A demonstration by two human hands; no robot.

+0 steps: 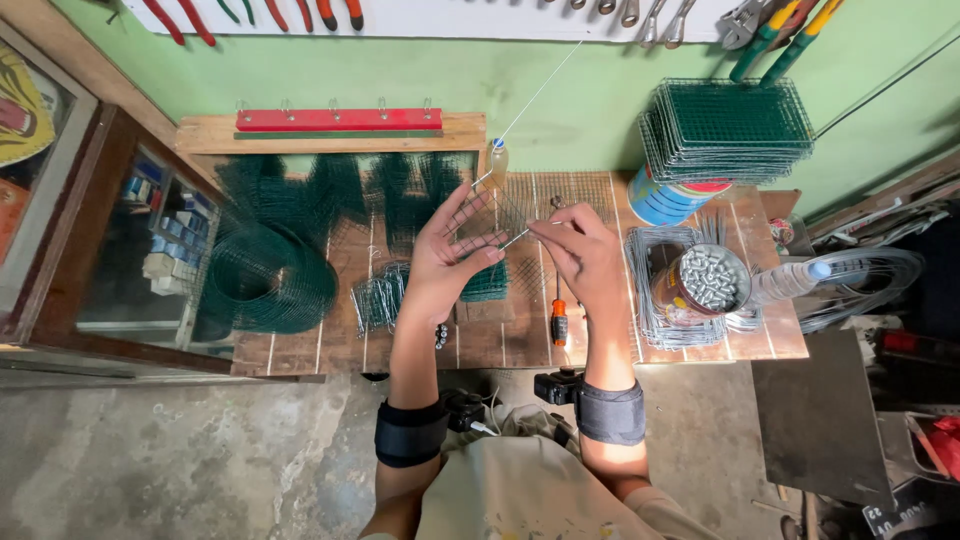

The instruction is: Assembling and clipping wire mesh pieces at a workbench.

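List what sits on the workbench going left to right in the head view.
Green mesh roll → wire pieces → left hand → screwdriver → right hand → can of metal bits → plastic bottle.

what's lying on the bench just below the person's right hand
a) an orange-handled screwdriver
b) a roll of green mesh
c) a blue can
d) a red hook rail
a: the orange-handled screwdriver lies on the wooden bench directly under the right hand, which pinches a thin wire.
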